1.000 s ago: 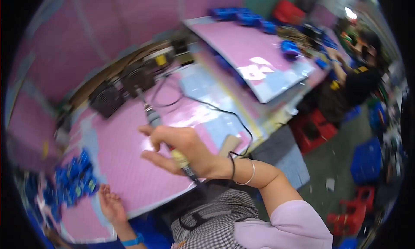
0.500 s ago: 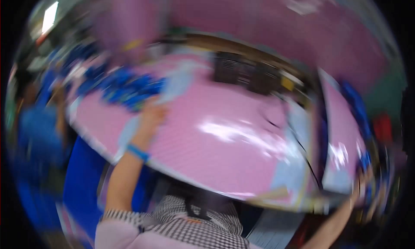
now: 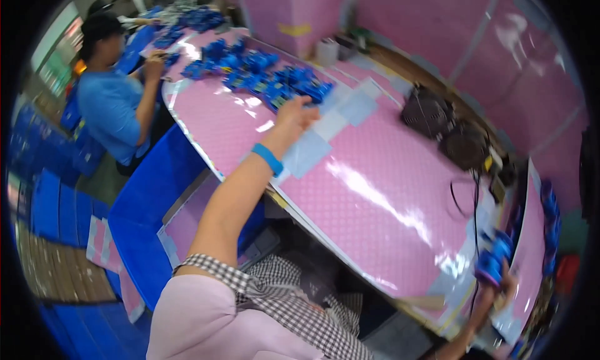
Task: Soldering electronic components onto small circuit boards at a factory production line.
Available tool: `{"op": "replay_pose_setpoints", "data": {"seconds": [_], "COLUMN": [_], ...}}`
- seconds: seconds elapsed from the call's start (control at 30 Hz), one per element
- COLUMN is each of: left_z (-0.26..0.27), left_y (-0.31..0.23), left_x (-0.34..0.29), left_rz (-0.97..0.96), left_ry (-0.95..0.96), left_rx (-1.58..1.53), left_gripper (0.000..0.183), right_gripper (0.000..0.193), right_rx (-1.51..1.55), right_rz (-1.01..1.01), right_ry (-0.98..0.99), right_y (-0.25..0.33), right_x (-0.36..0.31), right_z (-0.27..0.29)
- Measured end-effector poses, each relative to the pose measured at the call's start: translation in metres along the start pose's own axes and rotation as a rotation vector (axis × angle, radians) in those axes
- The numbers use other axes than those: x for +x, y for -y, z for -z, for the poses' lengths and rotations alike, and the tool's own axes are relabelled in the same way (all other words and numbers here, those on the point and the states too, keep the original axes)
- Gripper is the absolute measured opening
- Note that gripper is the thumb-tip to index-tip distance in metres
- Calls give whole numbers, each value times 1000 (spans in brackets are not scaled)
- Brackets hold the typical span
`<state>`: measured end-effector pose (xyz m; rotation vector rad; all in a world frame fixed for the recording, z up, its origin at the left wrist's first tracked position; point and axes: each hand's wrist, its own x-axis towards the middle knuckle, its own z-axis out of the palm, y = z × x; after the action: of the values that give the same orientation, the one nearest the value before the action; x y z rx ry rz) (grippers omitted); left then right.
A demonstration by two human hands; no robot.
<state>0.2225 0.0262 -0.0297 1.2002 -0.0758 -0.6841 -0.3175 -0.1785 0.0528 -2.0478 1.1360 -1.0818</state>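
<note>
My left hand, with a blue band on its wrist, reaches across the pink table to the near edge of a heap of shiny blue parts. Its fingers are apart, and nothing shows in them. Whether the fingertips touch the heap I cannot tell. Low at the right, my right hand is closed round a shiny blue spool-shaped part, held upright beside the table's right end. The part's exact kind is not clear.
Two dark fans stand along the table's back, with a black cable running forward. A co-worker in a blue shirt works at the far left. A blue bin adjoins the pink table. More blue parts lie at the right.
The view has swung to the left and become sharper. My left hand is now at the near side of the blue heap; the blue part in my right hand has come into plain sight.
</note>
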Motion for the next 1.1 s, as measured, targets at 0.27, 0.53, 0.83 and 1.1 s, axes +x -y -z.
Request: {"op": "replay_pose_setpoints", "data": {"seconds": [0.27,0.53,0.83,1.1], "left_z": [-41,-118,-109,-104], "left_y": [57,77,88,83], "left_x": [-150,-175,-188,-193], "left_rz": [46,-590,-460,-473], "left_ry": [485,671,710,693], "left_rx": [164,1207,1264,1301], "left_gripper": [24,32,43,39], "right_gripper": [19,19,36,28], "right_rx": [63,-60,122,-54], "right_rz": [23,297,408,264], "right_ry": [225,-76,374,-123], "right_y": [76,50,44,37], "right_x": [-40,-19,-40,10], "right_z": [-122,-133,-141,-143]}}
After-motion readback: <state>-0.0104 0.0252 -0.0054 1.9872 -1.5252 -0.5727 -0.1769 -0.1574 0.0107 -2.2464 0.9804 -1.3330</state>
